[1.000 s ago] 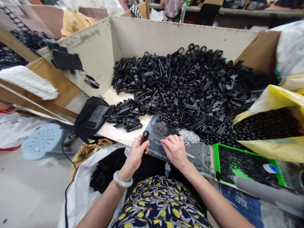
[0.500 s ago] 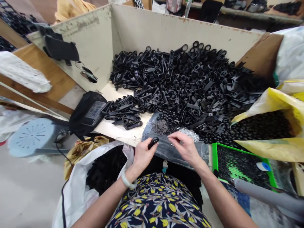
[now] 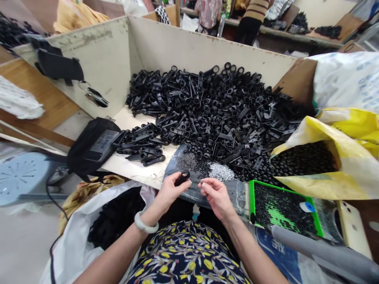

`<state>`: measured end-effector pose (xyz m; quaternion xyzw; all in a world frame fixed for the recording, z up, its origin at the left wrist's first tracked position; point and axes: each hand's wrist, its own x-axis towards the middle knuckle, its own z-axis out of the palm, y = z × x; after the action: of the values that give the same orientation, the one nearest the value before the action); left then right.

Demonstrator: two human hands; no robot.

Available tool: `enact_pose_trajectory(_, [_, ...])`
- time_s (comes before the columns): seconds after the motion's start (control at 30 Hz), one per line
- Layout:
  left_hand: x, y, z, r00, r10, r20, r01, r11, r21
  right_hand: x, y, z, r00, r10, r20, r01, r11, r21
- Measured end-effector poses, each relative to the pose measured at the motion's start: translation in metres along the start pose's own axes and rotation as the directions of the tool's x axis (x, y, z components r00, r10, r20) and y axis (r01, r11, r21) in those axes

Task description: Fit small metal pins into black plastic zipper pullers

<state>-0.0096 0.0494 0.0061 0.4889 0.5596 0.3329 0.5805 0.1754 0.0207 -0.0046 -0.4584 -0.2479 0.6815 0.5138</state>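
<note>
My left hand (image 3: 172, 191), with a pale bangle (image 3: 145, 224) at the wrist, holds a black plastic part (image 3: 182, 178) whose ringed end points up. To its right, my right hand (image 3: 215, 194) has thumb and fingertips pinched together; whatever is between them is too small to name. Both hands are over the front edge of a dark mat (image 3: 197, 189). On the mat, small brownish pieces (image 3: 186, 162) lie beside a pile of silvery pins (image 3: 221, 172). Black plastic parts (image 3: 207, 98) are heaped behind.
A green tray (image 3: 251, 197) of small black pieces stands right, near a yellow-white sack (image 3: 314, 185) of black balls. A black pouch (image 3: 91, 146) and white bag (image 3: 74, 240) are left. Two people (image 3: 209, 14) are partly visible behind the bin wall (image 3: 189, 47).
The view has shifted, bringing people at the back and a phone at the right into sight. My right hand has come closer to my left hand, which still holds the black part.
</note>
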Motion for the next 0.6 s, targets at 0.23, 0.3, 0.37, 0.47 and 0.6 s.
enact_pose_trajectory(0.23, [-0.024, 0.02, 0.004, 0.935, -0.289, 0.203, 0.337, 0.553, -0.762, 0.002, 0.001, 0.017, 0.943, -0.317, 0.106, 0.333, 0.909, -0.25])
enact_pose_trajectory(0.3, [-0.028, 0.02, 0.008, 0.918, -0.315, 0.24, 0.372, 0.483, -0.793, 0.002, -0.002, 0.021, 0.899, -0.402, 0.173, 0.438, 0.827, -0.353])
enact_pose_trajectory(0.37, [-0.029, 0.018, 0.01, 0.91, -0.327, 0.254, 0.385, 0.441, -0.811, 0.001, -0.006, 0.024, 0.854, -0.466, 0.232, 0.519, 0.725, -0.453])
enact_pose_trajectory(0.47, [-0.029, 0.014, 0.006, 0.906, -0.301, 0.299, 0.41, 0.44, -0.799, -0.001, -0.013, 0.026, 0.796, -0.511, 0.326, 0.599, 0.582, -0.55])
enact_pose_trajectory(0.6, [-0.029, 0.008, -0.007, 0.86, -0.232, 0.453, 0.505, 0.506, -0.699, -0.003, -0.019, 0.021, 0.818, -0.402, 0.41, 0.573, 0.628, -0.526])
